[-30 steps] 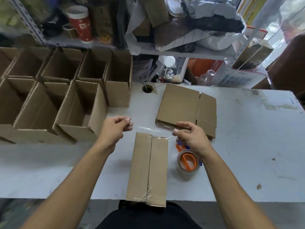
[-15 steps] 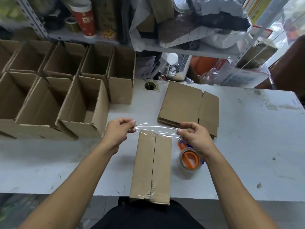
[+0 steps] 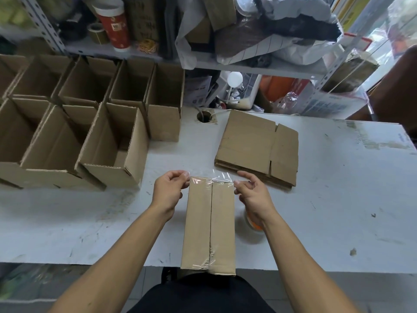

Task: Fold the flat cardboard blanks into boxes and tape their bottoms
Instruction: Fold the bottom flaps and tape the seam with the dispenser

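- My left hand (image 3: 168, 190) is pinching the left end of a strip of clear tape (image 3: 212, 180) between thumb and curled fingers (image 3: 184, 176), just off the far left corner of the box (image 3: 209, 224).
- My right hand (image 3: 253, 195) is pinching the right end of the same strip, with its other fingers loosely spread, just off the far right corner.
- The tape is lying stretched across the far end of the box's upturned bottom, crossing the seam (image 3: 211, 218) where the two flaps meet; another piece is already showing at the near end of that seam.
- I am judging the tape as thin, limp and sticky, likely to wrinkle or cling to itself if slackened, so holding it only by its ends and taut seems right.
- The box, standing near me on the white surface (image 3: 338, 199), looks light and hollow, stiff at its edges but likely to give at the flaps, so pressing is best along the edges.
- A tape roll (image 3: 253, 222) is sitting partly hidden beneath my right wrist.
- Flat blanks (image 3: 255, 147) are lying stacked farther right, and open boxes (image 3: 112, 145) are standing at the far left.
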